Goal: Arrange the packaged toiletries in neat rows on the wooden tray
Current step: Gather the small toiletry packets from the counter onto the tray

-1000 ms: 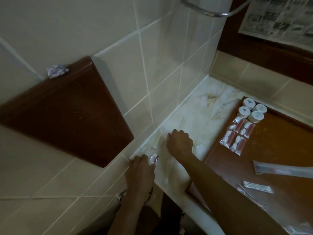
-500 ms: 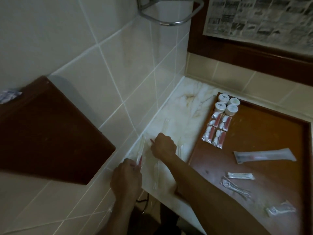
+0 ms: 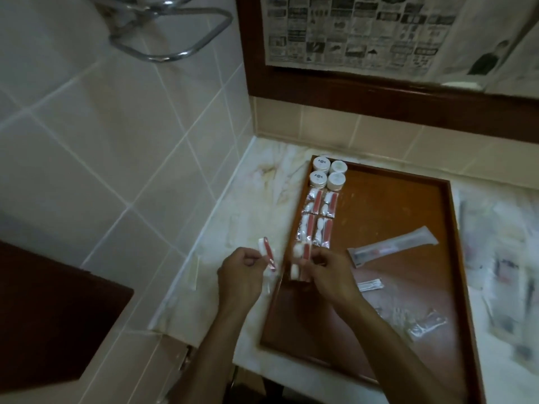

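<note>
Nearest the camera, a clear packet with a red item is being pinched in the right hand at the wooden tray's left edge, and a matching packet is being held in the left hand over the marble surface. Each should probably be laid flat, lengthwise, directly below the four packets already being kept in two columns, beyond which four white jars are standing.
</note>
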